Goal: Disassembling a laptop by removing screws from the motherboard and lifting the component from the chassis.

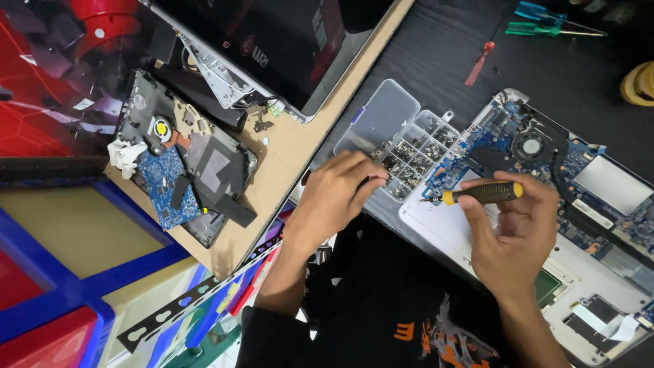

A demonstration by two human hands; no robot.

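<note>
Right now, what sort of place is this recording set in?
Most likely an electronics repair bench. An opened laptop lies with its circuit board bared, a compartmented screw box sits beside it, and the right hand holds a small screwdriver.

- The open laptop base [579, 225] lies on the bench [436, 61] at about 4 o'clock.
- The screw box [409, 146] sits just beside its left edge, near the centre.
- The left hand [337, 194] rests on the box; the right hand [514, 232] holds a screwdriver [480, 194] over the base.
- Two more screwdrivers [545, 20] lie at 1 o'clock.
- A dismantled laptop part [184, 160] lies on a board [286, 157] at 9 o'clock.
- A closed laptop [272, 48] lies behind it at 11 o'clock.
</note>
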